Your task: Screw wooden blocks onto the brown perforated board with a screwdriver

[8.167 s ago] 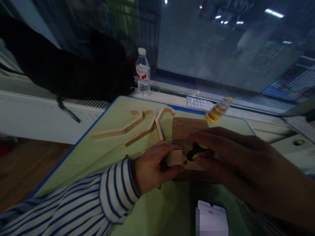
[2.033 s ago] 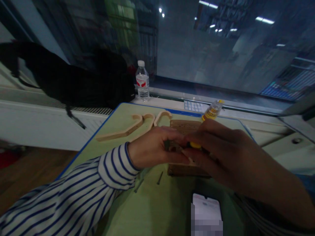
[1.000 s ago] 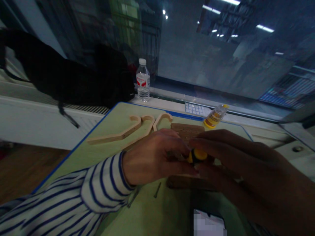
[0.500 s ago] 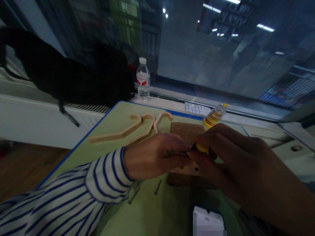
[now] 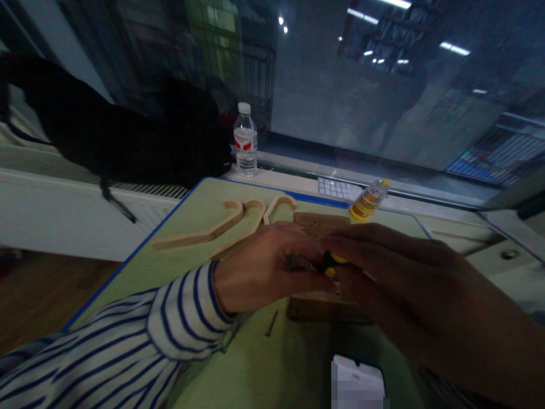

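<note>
Tool (image 5: 327,261), yellow and black, sits right in the centre of the action, pinched by the right hand (image 5: 400,272), fingers closed round its handle and its far end buried in shadow! Left hand (image 5: 266,270) comes up to meet it, thumb and fingers curled to a narrow gap, and what lies between them is too dark to tell. Below the pair, on the desk (image 5: 204,380), brown wooden board (image 5: 332,311), largely covered by the hands, with a pale wooden piece (image 5: 318,296) peeking out on top of it. Just beside the striped left cuff (image 5: 183,312), one screw (image 5: 271,324) lies loose. Further back, three curved wooden pieces (image 5: 204,234) spread side by side, the rightmost tucked partly behind the left hand. Phone (image 5: 364,378) down at the near side, screen lit, part of it blurred. Far edge: a yellow-capped bottle (image 5: 368,201); and over on the sill, upright, a clear bottle (image 5: 246,142) with a red-and-white label.
</note>
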A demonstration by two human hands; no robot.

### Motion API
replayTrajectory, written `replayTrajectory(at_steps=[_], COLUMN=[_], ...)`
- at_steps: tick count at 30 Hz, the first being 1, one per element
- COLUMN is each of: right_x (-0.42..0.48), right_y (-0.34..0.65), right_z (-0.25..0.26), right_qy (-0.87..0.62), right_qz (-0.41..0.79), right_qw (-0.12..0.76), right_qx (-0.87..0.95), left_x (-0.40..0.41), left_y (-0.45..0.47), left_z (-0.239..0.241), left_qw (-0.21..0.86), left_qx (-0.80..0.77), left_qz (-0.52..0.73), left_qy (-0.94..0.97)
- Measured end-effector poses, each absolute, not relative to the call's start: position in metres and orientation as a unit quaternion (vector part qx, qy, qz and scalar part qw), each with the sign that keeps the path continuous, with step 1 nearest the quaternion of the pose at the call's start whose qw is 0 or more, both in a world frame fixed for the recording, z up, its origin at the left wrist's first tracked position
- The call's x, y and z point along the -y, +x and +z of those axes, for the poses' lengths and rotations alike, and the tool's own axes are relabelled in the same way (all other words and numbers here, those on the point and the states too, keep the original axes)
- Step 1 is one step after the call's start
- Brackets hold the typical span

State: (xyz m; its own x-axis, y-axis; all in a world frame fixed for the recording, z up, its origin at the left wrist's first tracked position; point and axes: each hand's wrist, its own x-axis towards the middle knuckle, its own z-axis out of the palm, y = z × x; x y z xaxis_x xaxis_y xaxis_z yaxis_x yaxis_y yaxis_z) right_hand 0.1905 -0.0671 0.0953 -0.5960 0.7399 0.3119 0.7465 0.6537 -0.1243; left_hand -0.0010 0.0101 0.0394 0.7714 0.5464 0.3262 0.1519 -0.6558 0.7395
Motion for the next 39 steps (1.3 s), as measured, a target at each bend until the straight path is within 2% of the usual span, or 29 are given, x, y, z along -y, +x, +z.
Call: replayTrajectory(at_steps=[7,18,25,30,39], right_x=[0.063,0.062,0.063,0.063,0.065], right_y=[0.186,0.181,0.183,0.185,0.189], right_z=[0.090,0.091,0.092,0.093,0.095], right_qy=[-0.420,-0.418,-0.426,-0.429,-0.383], right_qz=[-0.042,-0.089,-0.108,-0.092,-0.044], right_qw=[0.175,0.158,0.152,0.157,0.157], right_qx=[0.890,0.890,0.885,0.885,0.909], left_x=[-0.017,-0.018,-0.009,-0.009,-0.011], left_y=[-0.003,-0.004,-0.002,-0.001,-0.001], left_z=[0.036,0.033,0.041,0.037,0.038], left_qw=[0.411,0.410,0.342,0.316,0.360], left_qx=[-0.144,-0.117,-0.180,-0.217,-0.208], left_qz=[0.240,0.217,0.275,0.303,0.265], left_qy=[0.868,0.878,0.880,0.873,0.870])
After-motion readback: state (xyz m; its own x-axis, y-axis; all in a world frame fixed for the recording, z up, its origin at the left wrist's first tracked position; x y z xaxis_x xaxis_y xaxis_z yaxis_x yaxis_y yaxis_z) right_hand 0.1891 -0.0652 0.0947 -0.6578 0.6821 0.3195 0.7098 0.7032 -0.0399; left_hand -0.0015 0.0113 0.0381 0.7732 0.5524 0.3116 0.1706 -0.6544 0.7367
